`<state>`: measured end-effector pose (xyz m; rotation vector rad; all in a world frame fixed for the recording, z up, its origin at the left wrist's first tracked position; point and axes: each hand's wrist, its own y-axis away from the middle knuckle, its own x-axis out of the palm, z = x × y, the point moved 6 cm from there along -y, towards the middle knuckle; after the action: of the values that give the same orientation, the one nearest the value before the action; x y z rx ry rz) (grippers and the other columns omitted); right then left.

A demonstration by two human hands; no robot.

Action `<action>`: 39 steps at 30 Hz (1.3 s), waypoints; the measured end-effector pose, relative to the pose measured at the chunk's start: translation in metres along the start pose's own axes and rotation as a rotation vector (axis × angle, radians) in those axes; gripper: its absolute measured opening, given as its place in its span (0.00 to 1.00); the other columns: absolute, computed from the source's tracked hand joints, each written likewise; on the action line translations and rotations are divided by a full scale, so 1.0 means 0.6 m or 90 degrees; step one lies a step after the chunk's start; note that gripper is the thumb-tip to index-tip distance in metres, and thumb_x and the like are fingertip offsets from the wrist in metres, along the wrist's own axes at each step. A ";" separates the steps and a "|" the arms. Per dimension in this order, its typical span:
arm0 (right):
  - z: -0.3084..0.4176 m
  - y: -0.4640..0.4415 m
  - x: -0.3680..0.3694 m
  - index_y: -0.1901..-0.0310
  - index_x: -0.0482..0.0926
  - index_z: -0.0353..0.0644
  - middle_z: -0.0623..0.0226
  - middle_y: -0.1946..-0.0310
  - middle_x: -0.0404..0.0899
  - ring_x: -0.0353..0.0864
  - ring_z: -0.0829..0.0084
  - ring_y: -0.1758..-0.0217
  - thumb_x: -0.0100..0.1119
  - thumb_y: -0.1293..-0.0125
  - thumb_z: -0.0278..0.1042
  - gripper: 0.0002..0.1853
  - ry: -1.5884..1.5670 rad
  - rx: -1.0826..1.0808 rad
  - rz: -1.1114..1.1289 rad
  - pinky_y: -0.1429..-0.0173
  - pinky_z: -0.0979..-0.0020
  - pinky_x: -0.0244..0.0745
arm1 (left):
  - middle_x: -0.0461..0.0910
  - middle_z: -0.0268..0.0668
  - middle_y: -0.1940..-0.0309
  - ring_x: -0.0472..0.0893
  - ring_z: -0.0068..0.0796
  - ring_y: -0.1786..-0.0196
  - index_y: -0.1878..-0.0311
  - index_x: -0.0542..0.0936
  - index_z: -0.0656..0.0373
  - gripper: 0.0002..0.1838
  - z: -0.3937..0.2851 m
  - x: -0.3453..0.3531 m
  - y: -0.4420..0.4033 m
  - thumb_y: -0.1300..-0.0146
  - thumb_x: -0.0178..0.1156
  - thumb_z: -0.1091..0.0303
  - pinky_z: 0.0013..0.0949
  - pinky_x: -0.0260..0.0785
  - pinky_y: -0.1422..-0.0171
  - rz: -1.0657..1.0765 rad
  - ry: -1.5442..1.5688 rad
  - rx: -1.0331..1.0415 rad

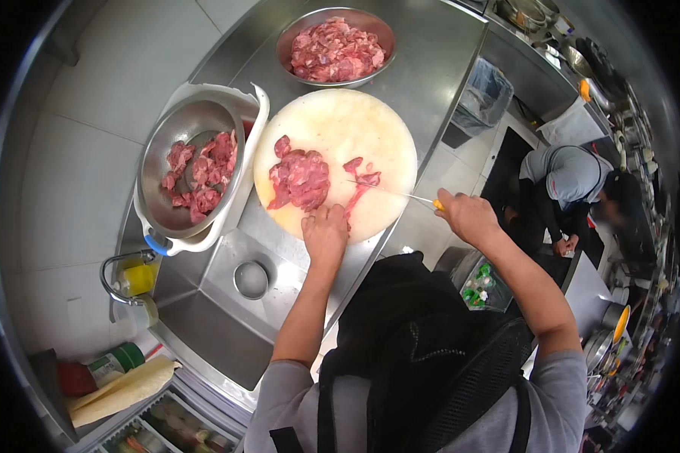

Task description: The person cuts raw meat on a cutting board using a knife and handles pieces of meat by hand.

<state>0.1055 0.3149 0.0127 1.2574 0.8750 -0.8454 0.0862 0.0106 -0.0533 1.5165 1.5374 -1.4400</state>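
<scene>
On rnd, smooth cream board (385, 128), moist red meat (301, 180) sits lumped; L hand (326, 232), fingers curled, is at its lower edge, grip unclear. R hand (467, 217) grips thin steel knife (400, 194) by yellow hdl, tip at small scraps (369, 178). Shiny metal tabletop (434, 75) beneath.

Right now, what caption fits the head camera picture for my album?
Left hand beside raw meat, right hand holding a knife over round board.

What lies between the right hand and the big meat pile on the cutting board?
The knife blade and small meat scraps by its tip, as the head view shows.
</scene>
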 end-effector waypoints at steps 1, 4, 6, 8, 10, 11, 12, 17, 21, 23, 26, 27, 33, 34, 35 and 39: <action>0.011 -0.013 0.006 0.45 0.75 0.45 0.50 0.62 0.90 0.92 0.42 0.55 0.61 0.18 0.51 0.17 0.007 -0.030 -0.051 0.49 0.44 0.86 | 0.85 0.41 0.61 0.85 0.49 0.57 0.58 0.84 0.52 0.06 -0.002 -0.003 0.001 0.38 0.68 0.70 0.53 0.73 0.49 -0.003 0.008 0.010; 0.026 -0.030 -0.006 0.45 0.75 0.45 0.50 0.62 0.90 0.92 0.41 0.55 0.61 0.18 0.51 0.17 0.009 -0.041 -0.074 0.49 0.43 0.86 | 0.83 0.40 0.62 0.85 0.47 0.56 0.59 0.84 0.52 0.06 0.006 -0.012 0.012 0.39 0.69 0.70 0.52 0.72 0.50 -0.028 0.022 0.029; 0.023 -0.020 -0.013 0.44 0.75 0.45 0.49 0.61 0.91 0.93 0.41 0.52 0.61 0.17 0.50 0.17 0.005 -0.033 -0.040 0.46 0.43 0.86 | 0.82 0.39 0.63 0.84 0.45 0.55 0.61 0.84 0.52 0.06 0.024 -0.019 0.015 0.41 0.71 0.70 0.51 0.71 0.50 -0.049 0.024 0.028; 0.003 0.005 -0.011 0.44 0.75 0.45 0.49 0.61 0.91 0.93 0.41 0.53 0.61 0.17 0.50 0.17 -0.003 -0.035 0.004 0.46 0.43 0.86 | 0.82 0.39 0.63 0.84 0.46 0.56 0.58 0.85 0.52 0.08 0.038 -0.029 0.017 0.41 0.71 0.71 0.51 0.71 0.50 -0.055 -0.020 -0.001; -0.004 0.019 -0.009 0.44 0.75 0.45 0.49 0.61 0.91 0.92 0.41 0.53 0.61 0.17 0.50 0.17 0.000 -0.016 0.013 0.46 0.43 0.85 | 0.81 0.38 0.62 0.84 0.46 0.55 0.58 0.86 0.52 0.09 0.040 -0.031 0.016 0.42 0.71 0.72 0.50 0.71 0.49 -0.067 -0.013 -0.006; -0.009 0.021 -0.008 0.44 0.75 0.44 0.49 0.61 0.91 0.92 0.40 0.53 0.60 0.17 0.51 0.18 0.001 0.009 0.022 0.45 0.42 0.84 | 0.81 0.37 0.62 0.83 0.46 0.55 0.58 0.86 0.51 0.09 0.039 -0.032 0.016 0.42 0.72 0.73 0.50 0.71 0.48 -0.076 -0.003 -0.005; -0.004 0.018 -0.007 0.44 0.75 0.44 0.49 0.61 0.91 0.92 0.40 0.53 0.60 0.17 0.51 0.18 -0.001 0.008 0.021 0.45 0.42 0.84 | 0.81 0.37 0.62 0.83 0.46 0.55 0.58 0.86 0.51 0.09 0.038 -0.032 0.018 0.42 0.72 0.73 0.50 0.71 0.48 -0.076 -0.005 -0.004; 0.000 0.003 -0.004 0.42 0.76 0.45 0.42 0.64 0.88 0.90 0.35 0.56 0.62 0.18 0.56 0.22 -0.112 -0.053 0.004 0.50 0.38 0.82 | 0.81 0.42 0.51 0.81 0.48 0.46 0.48 0.88 0.54 0.16 0.033 -0.035 0.018 0.40 0.69 0.75 0.52 0.71 0.44 0.025 0.036 -0.049; -0.024 0.034 -0.041 0.41 0.77 0.45 0.39 0.62 0.88 0.88 0.31 0.54 0.61 0.18 0.58 0.23 -0.201 -0.052 0.039 0.48 0.36 0.80 | 0.78 0.49 0.41 0.78 0.53 0.39 0.38 0.85 0.60 0.23 0.041 -0.059 0.020 0.38 0.67 0.76 0.55 0.73 0.37 0.030 0.101 -0.089; -0.035 0.046 -0.059 0.42 0.77 0.44 0.38 0.62 0.87 0.88 0.32 0.54 0.62 0.18 0.59 0.24 -0.186 0.009 -0.002 0.49 0.36 0.80 | 0.76 0.53 0.34 0.77 0.58 0.34 0.32 0.82 0.65 0.27 0.041 -0.074 0.020 0.35 0.66 0.75 0.55 0.72 0.31 0.051 0.187 -0.092; -0.032 0.048 -0.068 0.40 0.76 0.45 0.39 0.61 0.88 0.89 0.32 0.56 0.61 0.18 0.58 0.24 -0.147 0.010 -0.045 0.52 0.38 0.83 | 0.77 0.53 0.33 0.77 0.58 0.32 0.31 0.81 0.65 0.27 0.022 -0.101 0.011 0.33 0.69 0.71 0.54 0.72 0.29 0.002 0.150 -0.084; -0.026 0.047 -0.066 0.40 0.76 0.45 0.39 0.61 0.88 0.89 0.32 0.56 0.61 0.18 0.58 0.24 -0.146 0.010 -0.045 0.52 0.38 0.83 | 0.77 0.53 0.33 0.77 0.58 0.32 0.31 0.81 0.65 0.27 0.014 -0.101 0.004 0.33 0.69 0.71 0.54 0.72 0.29 0.001 0.150 -0.084; 0.072 0.024 -0.026 0.43 0.75 0.43 0.44 0.62 0.89 0.91 0.37 0.55 0.62 0.18 0.55 0.21 -0.084 -0.045 -0.020 0.49 0.40 0.84 | 0.83 0.45 0.45 0.81 0.52 0.40 0.35 0.83 0.59 0.24 -0.027 -0.019 -0.039 0.30 0.72 0.60 0.52 0.73 0.39 -0.010 0.030 -0.073; 0.082 0.017 -0.018 0.42 0.75 0.43 0.44 0.60 0.90 0.91 0.37 0.53 0.61 0.17 0.53 0.20 -0.065 -0.033 0.021 0.46 0.39 0.85 | 0.83 0.44 0.49 0.82 0.51 0.44 0.40 0.85 0.57 0.19 -0.025 -0.005 -0.043 0.30 0.71 0.60 0.53 0.73 0.42 -0.039 0.005 -0.075; 0.079 0.014 -0.018 0.42 0.75 0.43 0.44 0.60 0.90 0.91 0.37 0.53 0.61 0.17 0.53 0.20 -0.064 -0.030 0.023 0.46 0.39 0.85 | 0.83 0.43 0.53 0.83 0.50 0.48 0.46 0.86 0.54 0.13 -0.023 0.005 -0.042 0.29 0.71 0.61 0.54 0.73 0.44 -0.067 -0.020 -0.077; 0.052 0.018 -0.025 0.43 0.75 0.41 0.42 0.59 0.90 0.92 0.36 0.51 0.61 0.17 0.51 0.20 -0.065 0.041 0.028 0.45 0.39 0.85 | 0.83 0.41 0.55 0.82 0.49 0.48 0.51 0.85 0.54 0.07 -0.013 0.014 -0.043 0.28 0.68 0.65 0.55 0.74 0.44 -0.038 0.023 -0.079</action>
<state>0.1113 0.2862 0.0336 1.2732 0.7415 -0.9009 0.0627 0.0258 -0.0510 1.4426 1.6747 -1.3302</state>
